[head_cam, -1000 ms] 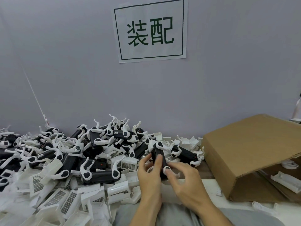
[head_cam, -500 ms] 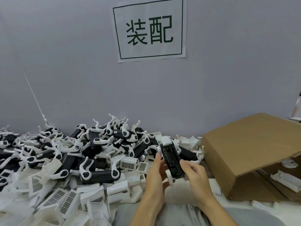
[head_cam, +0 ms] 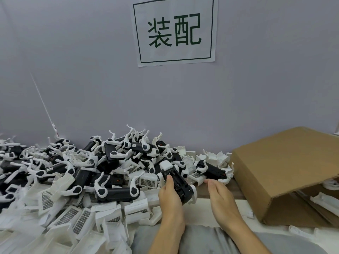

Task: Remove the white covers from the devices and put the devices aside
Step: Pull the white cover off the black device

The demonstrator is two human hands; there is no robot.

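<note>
My left hand point(head_cam: 169, 196) grips a black device point(head_cam: 177, 182) with white arms, thumb lying on its top face. A white cover point(head_cam: 166, 165) still caps the device's far end. My right hand point(head_cam: 219, 196) is beside it, a little to the right, fingers straight and holding nothing. Just beyond its fingertips lies another black device point(head_cam: 212, 170) with white arms. A big pile of black-and-white devices point(head_cam: 110, 162) fills the left and middle of the table, and loose white covers point(head_cam: 73, 219) lie heaped in front of it.
An open cardboard box point(head_cam: 286, 173) lies on its side at the right, white parts point(head_cam: 323, 200) inside it. A grey wall with a paper sign point(head_cam: 175, 32) stands right behind the pile. My grey-clad lap point(head_cam: 211, 241) fills the bottom edge.
My right hand has let go of the device and drawn off to the right. The left hand now holds the device alone, lower and tilted flatter.
</note>
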